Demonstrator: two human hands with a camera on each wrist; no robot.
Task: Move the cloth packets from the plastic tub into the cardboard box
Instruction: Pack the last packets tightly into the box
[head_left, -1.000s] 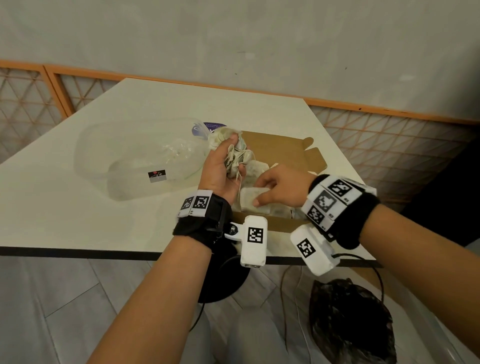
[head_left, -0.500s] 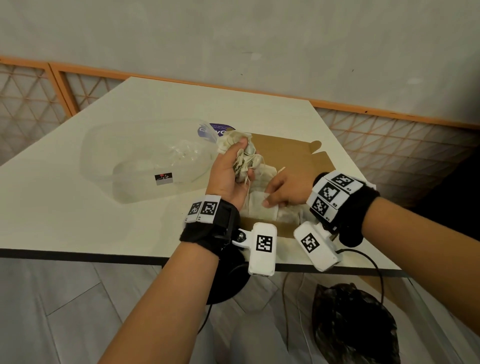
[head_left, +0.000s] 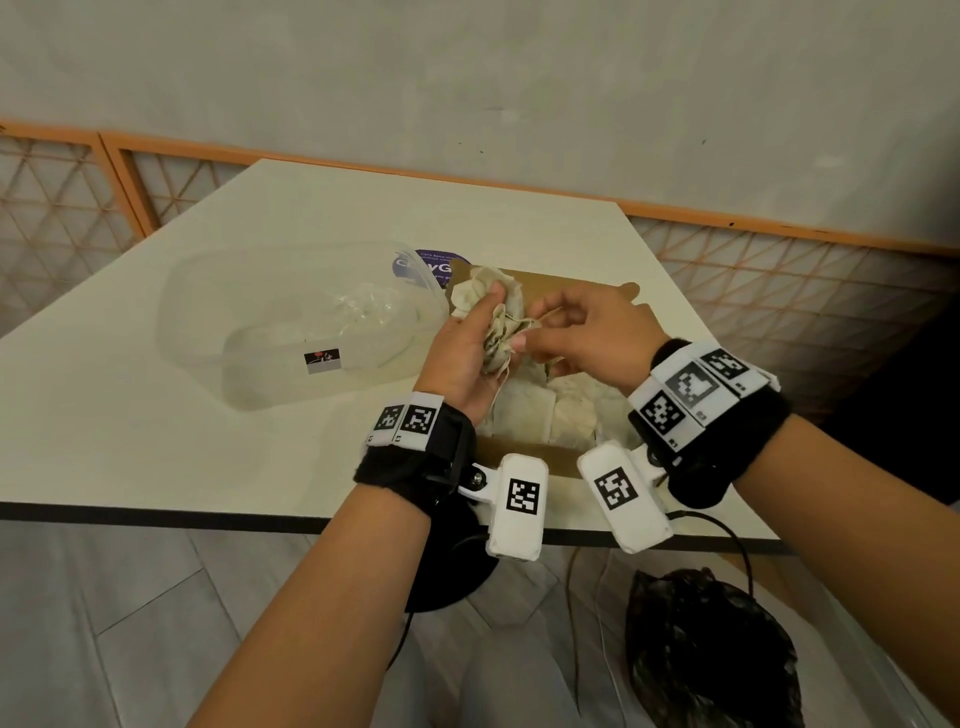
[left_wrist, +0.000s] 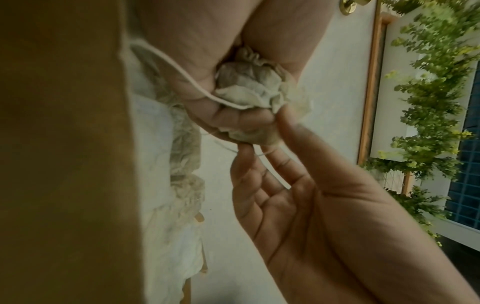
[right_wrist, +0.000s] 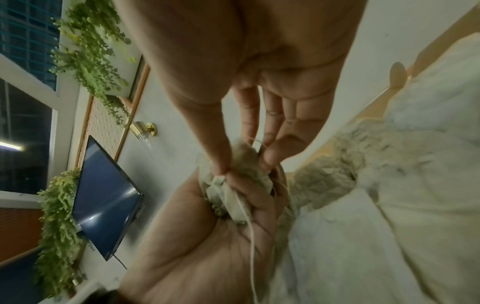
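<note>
My left hand (head_left: 467, 353) grips a crumpled bunch of off-white cloth packets (head_left: 491, 306) with drawstrings, held above the left end of the cardboard box (head_left: 524, 454). My right hand (head_left: 576, 338) has come up beside it, and its thumb and fingers pinch one packet of the bunch (right_wrist: 244, 162). The same pinch shows in the left wrist view on the bunch (left_wrist: 249, 86), with a string (left_wrist: 182, 70) trailing over my left palm. Several flat packets (head_left: 540, 415) lie inside the box. The clear plastic tub (head_left: 291, 332) sits left of the box, looking empty of packets.
A purple round label or lid (head_left: 436, 265) lies behind the tub. The pale table (head_left: 156, 441) ends at a dark front edge close to my wrists. A black plastic bag (head_left: 711, 654) and cables lie on the floor below.
My right hand lifted off the packets lying in the box and rose to the bunch in my left hand, where it now pinches one. My left hand stayed roughly in place.
</note>
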